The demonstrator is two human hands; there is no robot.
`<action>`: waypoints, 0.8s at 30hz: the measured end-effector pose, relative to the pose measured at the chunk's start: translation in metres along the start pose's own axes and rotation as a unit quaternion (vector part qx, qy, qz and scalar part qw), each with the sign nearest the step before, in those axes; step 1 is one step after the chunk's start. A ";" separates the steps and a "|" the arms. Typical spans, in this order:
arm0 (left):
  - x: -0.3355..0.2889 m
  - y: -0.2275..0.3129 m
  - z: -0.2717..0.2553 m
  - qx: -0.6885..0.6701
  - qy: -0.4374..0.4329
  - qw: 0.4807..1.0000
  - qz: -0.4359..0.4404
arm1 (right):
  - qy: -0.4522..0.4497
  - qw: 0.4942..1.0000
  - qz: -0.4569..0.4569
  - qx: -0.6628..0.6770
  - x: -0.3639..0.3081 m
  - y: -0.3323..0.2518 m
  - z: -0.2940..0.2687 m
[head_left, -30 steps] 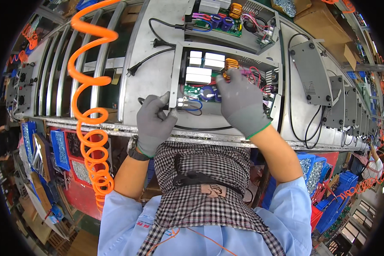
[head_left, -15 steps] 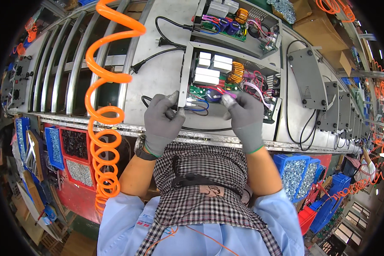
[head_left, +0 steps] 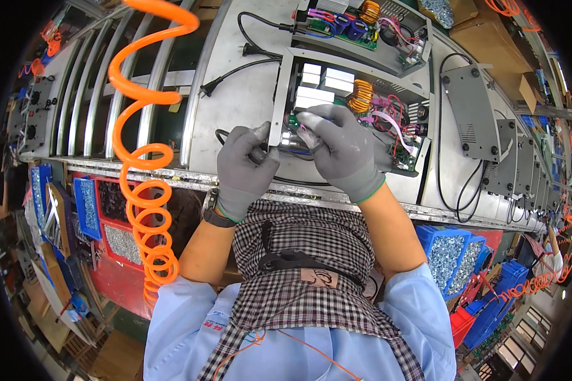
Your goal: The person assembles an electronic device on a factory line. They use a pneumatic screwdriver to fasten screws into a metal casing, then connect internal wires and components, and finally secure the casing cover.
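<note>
My left hand [head_left: 245,166] wears a grey glove and rests at the near left corner of the open metal chassis [head_left: 279,95], which is my landmark here. Its fingers are curled together around the lower end of the chassis side wall and the black cable [head_left: 224,134] that leaves there, so this hand is closed on the frame edge; how tightly, I cannot tell. My right hand [head_left: 344,152], also in a grey glove, lies just beside the left one, over the near part of the chassis. Its fingers are bent down and pressed together on a small bundle of wires [head_left: 299,145] at the front of the green circuit board [head_left: 405,160]; the fingertips are hidden by the glove back, so I cannot see exactly what they pinch.

Inside the chassis, farther from me than my hands, there are white block components [head_left: 321,79] and a copper coil [head_left: 361,95]. To the right of my right hand, red and pink wires [head_left: 397,117] lie over the board.

Behind the chassis stands a second open unit [head_left: 362,28] with purple capacitors. To the right of the chassis lies a closed grey metal box [head_left: 469,114] with black cables. Left of the chassis, a black power plug [head_left: 208,89] lies on the steel table [head_left: 241,108], and an orange coiled air hose [head_left: 143,152] hangs well to the left. Below the table edge, on the right, are blue bins of screws [head_left: 448,254].
</note>
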State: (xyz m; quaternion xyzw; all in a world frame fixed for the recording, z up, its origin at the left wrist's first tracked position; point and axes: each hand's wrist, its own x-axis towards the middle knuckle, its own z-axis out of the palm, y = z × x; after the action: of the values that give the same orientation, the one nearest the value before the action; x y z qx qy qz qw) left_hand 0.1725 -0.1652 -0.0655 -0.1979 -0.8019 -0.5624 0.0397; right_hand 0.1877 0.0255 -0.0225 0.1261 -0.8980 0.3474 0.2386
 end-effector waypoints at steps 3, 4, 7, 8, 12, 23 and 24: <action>0.000 0.001 0.000 0.010 0.019 0.999 -0.032 | 0.047 0.997 0.021 0.055 0.001 0.000 0.015; -0.001 0.003 0.000 0.006 0.018 0.999 -0.036 | 0.045 0.996 0.029 0.070 0.000 0.001 0.016; 0.000 0.009 -0.003 0.004 0.008 0.999 -0.050 | 0.017 0.992 0.061 0.106 -0.004 0.000 0.012; 0.001 0.011 -0.005 0.009 0.000 0.998 -0.055 | -0.017 0.995 0.055 0.083 -0.007 0.001 0.010; 0.004 0.012 -0.009 0.025 -0.012 0.998 -0.056 | -0.126 0.992 0.021 -0.001 -0.009 0.005 0.000; 0.000 0.011 -0.003 0.034 -0.004 0.999 -0.031 | -0.163 0.987 0.003 0.005 -0.004 0.010 -0.003; 0.000 0.012 -0.003 0.034 -0.004 0.999 -0.026 | -0.161 0.987 -0.011 0.005 -0.003 0.011 -0.001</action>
State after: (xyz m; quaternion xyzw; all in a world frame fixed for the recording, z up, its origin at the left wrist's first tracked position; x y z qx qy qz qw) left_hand 0.1762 -0.1648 -0.0537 -0.1776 -0.8257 -0.5346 0.0282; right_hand 0.1863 0.0348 -0.0297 0.1909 -0.9218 0.3241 0.0940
